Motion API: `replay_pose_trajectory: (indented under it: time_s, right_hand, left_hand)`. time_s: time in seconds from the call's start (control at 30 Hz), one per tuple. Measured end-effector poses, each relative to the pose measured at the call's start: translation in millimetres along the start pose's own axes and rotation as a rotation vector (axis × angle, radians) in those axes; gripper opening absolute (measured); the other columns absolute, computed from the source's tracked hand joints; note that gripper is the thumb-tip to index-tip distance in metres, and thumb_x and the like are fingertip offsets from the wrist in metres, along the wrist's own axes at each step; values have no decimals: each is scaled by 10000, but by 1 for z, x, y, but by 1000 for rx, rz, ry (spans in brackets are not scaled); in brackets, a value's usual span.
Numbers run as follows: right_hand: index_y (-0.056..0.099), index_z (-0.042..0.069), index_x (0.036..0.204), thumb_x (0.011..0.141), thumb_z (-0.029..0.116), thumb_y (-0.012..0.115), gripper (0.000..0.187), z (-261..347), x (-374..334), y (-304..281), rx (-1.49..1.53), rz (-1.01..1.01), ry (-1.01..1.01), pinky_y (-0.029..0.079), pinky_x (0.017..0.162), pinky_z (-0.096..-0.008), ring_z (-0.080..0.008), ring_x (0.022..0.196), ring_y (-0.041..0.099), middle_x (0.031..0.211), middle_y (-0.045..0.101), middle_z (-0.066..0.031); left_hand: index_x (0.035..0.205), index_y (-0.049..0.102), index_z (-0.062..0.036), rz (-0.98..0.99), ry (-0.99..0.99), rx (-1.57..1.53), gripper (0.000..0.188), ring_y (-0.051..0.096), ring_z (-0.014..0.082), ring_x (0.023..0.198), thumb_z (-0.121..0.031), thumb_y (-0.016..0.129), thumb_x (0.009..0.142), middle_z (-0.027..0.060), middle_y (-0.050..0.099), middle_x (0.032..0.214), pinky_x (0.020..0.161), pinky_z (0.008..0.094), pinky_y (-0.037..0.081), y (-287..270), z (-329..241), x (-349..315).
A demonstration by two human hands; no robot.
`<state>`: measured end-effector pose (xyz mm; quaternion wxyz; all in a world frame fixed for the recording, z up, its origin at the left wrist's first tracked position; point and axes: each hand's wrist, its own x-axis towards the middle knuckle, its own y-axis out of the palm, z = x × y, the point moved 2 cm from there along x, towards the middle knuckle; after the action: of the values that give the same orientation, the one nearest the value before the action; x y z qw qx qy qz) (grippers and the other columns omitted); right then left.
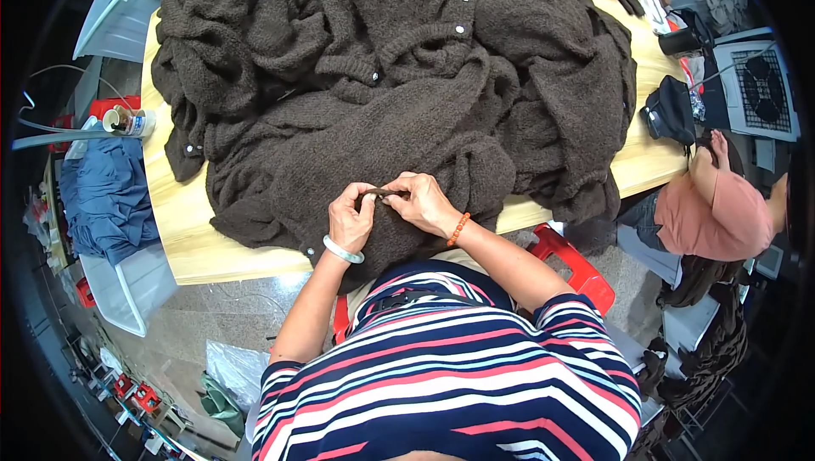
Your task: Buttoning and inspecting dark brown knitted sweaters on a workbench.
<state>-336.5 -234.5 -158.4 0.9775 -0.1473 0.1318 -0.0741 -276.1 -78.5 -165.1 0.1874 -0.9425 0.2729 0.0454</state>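
A heap of dark brown knitted cardigans [340, 134] covers most of the pale wooden table [182, 244], with small light buttons showing on several edges. At the near side of the heap my left hand [350, 213], with a pale bangle at the wrist, pinches a narrow dark knit edge of a cardigan. My right hand [420, 202], wearing an orange bead bracelet, pinches the same edge just to the right. The two sets of fingertips almost meet. Whether a small thing such as a needle sits between them is too small to tell.
At the table's left edge stands a small jar [129, 121]. Beside it, a white bin [127, 291] holds blue cloth [109, 198]. A red stool [577, 270] is under the table's near right side. On the right are a black pouch [671, 110] and another person in a pink top [713, 215].
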Motion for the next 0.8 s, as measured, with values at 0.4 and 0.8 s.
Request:
replay_pose_trajectory:
  time_s: [0.4, 0.8]
  right_hand:
    - [668, -4, 842, 778, 25, 602, 96, 8, -6, 0, -251, -42, -287, 516, 729, -414, -336, 806, 625, 812, 601, -147]
    - [683, -10, 877, 790, 70, 635, 127, 12, 3, -16, -98, 201, -183, 516, 749, -403, -342, 817, 633, 859, 641, -149]
  left_hand:
    - [910, 637, -12, 81, -44, 20, 83, 587, 135, 674, -15, 574, 856, 70, 639, 761, 629, 276, 464, -4, -2, -1]
    - [908, 636, -7, 134, -128, -12, 84, 587, 127, 713, -18, 579, 848, 61, 642, 780, 674, 261, 470, -11, -3, 4]
